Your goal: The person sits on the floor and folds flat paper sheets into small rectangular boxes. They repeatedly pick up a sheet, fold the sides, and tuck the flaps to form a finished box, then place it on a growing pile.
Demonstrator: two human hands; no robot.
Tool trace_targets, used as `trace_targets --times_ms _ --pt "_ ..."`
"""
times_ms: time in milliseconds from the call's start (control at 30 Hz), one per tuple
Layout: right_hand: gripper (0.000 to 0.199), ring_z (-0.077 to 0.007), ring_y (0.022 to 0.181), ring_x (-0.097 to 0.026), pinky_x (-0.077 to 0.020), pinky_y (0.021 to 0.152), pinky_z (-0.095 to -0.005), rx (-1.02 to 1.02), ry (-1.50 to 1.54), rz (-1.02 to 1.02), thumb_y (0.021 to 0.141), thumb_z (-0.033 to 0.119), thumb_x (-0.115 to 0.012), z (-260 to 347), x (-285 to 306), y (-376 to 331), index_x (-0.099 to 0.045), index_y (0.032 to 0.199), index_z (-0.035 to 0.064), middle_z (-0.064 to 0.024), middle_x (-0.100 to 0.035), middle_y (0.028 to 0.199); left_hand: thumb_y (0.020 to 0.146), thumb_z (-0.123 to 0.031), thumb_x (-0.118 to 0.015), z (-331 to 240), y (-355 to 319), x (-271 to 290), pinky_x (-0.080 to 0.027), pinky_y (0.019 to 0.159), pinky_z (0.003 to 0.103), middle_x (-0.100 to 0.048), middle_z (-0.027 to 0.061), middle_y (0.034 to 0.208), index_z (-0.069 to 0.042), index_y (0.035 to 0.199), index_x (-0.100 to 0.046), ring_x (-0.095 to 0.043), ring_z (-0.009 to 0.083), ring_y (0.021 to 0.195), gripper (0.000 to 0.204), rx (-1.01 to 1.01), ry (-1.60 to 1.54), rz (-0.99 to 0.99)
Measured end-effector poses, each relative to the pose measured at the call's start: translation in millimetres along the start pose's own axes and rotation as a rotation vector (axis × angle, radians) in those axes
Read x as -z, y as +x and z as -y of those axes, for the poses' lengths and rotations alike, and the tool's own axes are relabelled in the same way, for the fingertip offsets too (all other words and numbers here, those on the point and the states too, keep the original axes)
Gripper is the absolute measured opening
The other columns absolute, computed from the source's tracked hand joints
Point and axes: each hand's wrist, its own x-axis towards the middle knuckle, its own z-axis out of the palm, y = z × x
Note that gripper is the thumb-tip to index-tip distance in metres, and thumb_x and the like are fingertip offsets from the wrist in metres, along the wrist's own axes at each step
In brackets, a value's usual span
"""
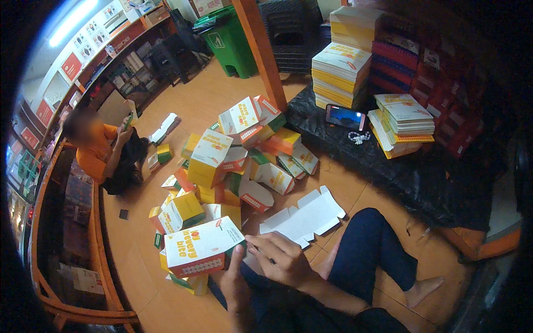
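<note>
A folded food carton [202, 244], white on top with yellow lettering and a red side, is held in front of me at a tilt. My left hand [236, 280] grips its near right end, thumb up along the edge and the other fingers hidden. At that same end, my right hand [282, 258] has bent fingers, with fingertips at the carton's corner; what lies between them is partly hidden. A flat, unfolded white carton blank [305, 216] lies on the floor just beyond my right hand.
Beyond the held carton lies a heap of folded cartons [211, 150]. Stacks of flat carton blanks [340, 69], [402, 114] and a propped phone [345, 117] stand on black sheeting [411, 177]. A person in orange [97, 150] sits at left. An orange post [261, 55] and green bin [227, 47] stand behind.
</note>
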Motion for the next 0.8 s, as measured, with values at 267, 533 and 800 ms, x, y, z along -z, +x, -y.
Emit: trace_targets --times_ms 267,533,800 --pt "0.018 -0.0202 0.077 -0.066 -0.0517 0.066 -0.0308 -0.160 0.382 0.050 0.076 0.000 -0.083 -3.6 27.4 6.2 -0.073 0.090 0.0030 -0.0089 -0.066 0.085 0.084 -0.023 -0.084 6.5 3.6 13.1 -0.052 0.087 0.041 -0.067 0.0127 0.114 0.000 0.122 -0.058 -0.065 0.0283 0.103 0.052 -1.077 0.807 -0.318" --pt "0.022 -0.0189 0.081 -0.067 -0.0527 0.071 -0.0300 -0.131 0.502 0.090 0.074 0.003 -0.086 2.8 27.4 6.4 -0.077 0.094 0.0055 -0.0072 -0.068 0.089 0.088 -0.022 -0.077 51.1 -19.1 42.3 -0.051 0.090 0.042 -0.066 0.0144 0.116 0.000 0.124 -0.058 -0.063 0.0294 0.105 0.046 -0.871 1.314 -0.087" --pt "0.021 -0.0186 0.083 -0.066 -0.0524 0.072 -0.0304 -0.120 0.589 0.085 0.074 0.002 -0.086 -2.7 28.7 2.9 -0.077 0.094 0.0054 -0.0071 -0.068 0.090 0.093 -0.022 -0.069 52.9 -25.0 44.3 -0.049 0.093 0.043 -0.065 0.0161 0.118 0.000 0.125 -0.058 -0.062 0.0305 0.108 0.041 -0.796 1.371 -0.043"
